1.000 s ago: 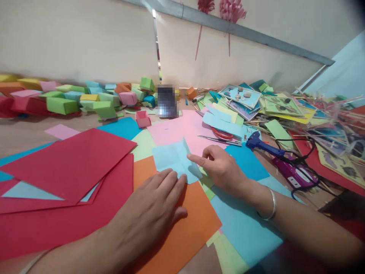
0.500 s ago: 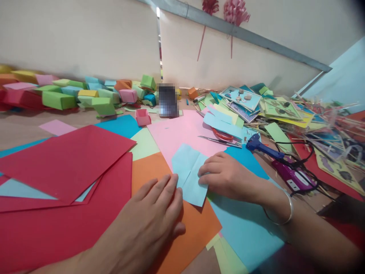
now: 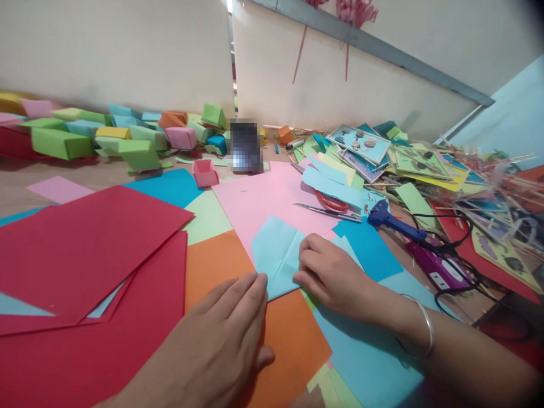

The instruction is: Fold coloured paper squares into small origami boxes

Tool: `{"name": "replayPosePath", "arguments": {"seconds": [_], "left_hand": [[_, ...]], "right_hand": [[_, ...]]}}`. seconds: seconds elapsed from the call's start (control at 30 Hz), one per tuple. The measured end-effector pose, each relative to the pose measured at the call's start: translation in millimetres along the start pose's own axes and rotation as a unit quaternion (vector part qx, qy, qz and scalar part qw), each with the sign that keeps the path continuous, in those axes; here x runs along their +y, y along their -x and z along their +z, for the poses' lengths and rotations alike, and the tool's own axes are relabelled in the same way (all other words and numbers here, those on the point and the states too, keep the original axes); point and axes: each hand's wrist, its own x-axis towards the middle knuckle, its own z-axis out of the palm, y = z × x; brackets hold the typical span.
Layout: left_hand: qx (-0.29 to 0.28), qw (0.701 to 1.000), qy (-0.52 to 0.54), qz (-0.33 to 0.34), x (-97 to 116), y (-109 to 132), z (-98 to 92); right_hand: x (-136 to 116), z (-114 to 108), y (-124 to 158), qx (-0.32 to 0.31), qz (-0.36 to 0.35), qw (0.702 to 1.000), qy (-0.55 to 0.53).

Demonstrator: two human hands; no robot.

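Observation:
A small light-blue sheet of paper (image 3: pixel 274 241) with crease lines lies in front of me, over orange paper (image 3: pixel 293 334) and pink paper (image 3: pixel 263 198). My left hand (image 3: pixel 229 323) rests flat, its fingers stretched out together and the fingertips on the sheet's lower left edge. At the sheet's right side, my right hand (image 3: pixel 327 266) has its fingers curled, with thumb and forefinger closed on the paper. The right fingers hide that edge. The sheet's lower edge runs straight between the two hands.
Red sheets (image 3: pixel 93 243) are stacked at left. Folded paper boxes (image 3: pixel 63 141) line the wall, and a pink open box (image 3: pixel 204 173) stands nearer. Beyond the right hand lie a craft knife (image 3: pixel 327 212), red-handled scissors (image 3: pixel 331 201), a blue glue gun (image 3: pixel 395 221) and a purple power strip (image 3: pixel 442 266).
My right fingers have curled in from lying flatter on the paper. The sheet's lower corner no longer sticks out toward me; its lower edge sits higher. The view has shifted slightly.

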Motion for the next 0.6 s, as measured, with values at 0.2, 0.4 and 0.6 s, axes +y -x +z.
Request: {"name": "replayPosePath", "arguments": {"seconds": [0.2, 0.4, 0.6], "left_hand": [[0.003, 1.000, 0.010, -0.004, -1, 4, -0.8], [0.016, 0.997, 0.056, -0.057, -3, -3, -1.8], [0.061, 0.994, 0.064, -0.064, -6, -5, -11.7]], "right_hand": [[-1, 7, 1, 0.015, 0.034, 0.999, 0.001], [-6, 5, 2, 0.011, 0.042, 0.999, -0.018], [-6, 4, 1, 0.004, 0.057, 0.998, -0.030]]}}
